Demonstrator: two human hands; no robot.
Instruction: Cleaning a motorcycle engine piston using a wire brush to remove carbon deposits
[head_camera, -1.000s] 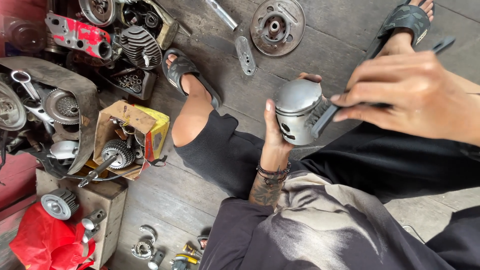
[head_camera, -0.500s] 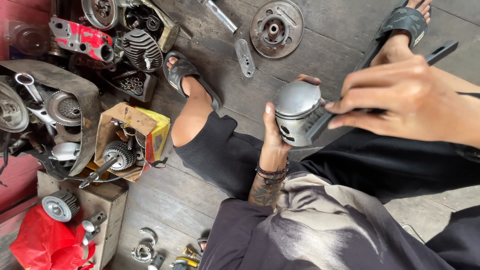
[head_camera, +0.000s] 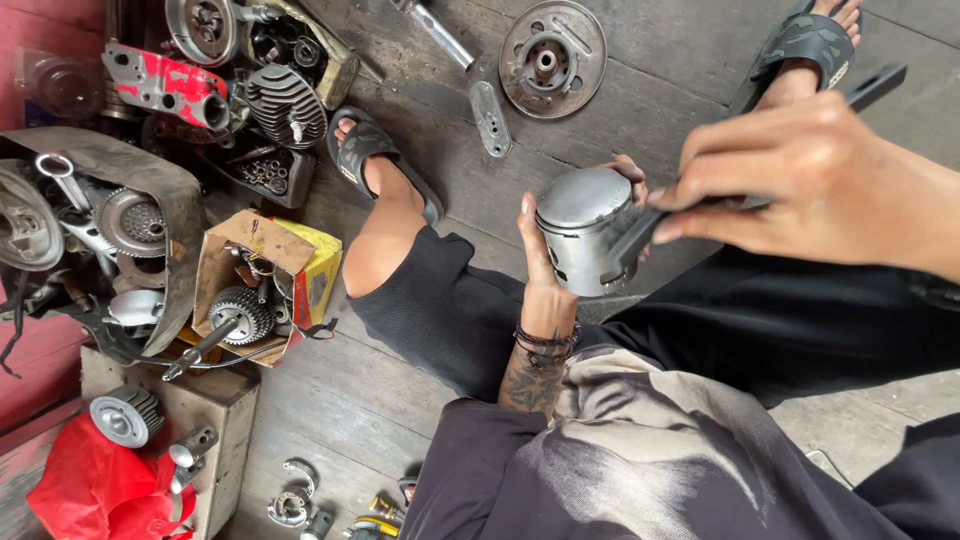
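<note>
The left hand (head_camera: 545, 270) wraps around a grey metal piston (head_camera: 588, 230) while the right hand (head_camera: 810, 185) pinches a flat dark tool (head_camera: 640, 232) against its side, which looks like scraping that needs a steady grip.

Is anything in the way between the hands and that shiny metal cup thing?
No. The left hand already grips the grey piston, and the right hand presses a dark flat tool against its side. Nothing visible lies between them.
</note>
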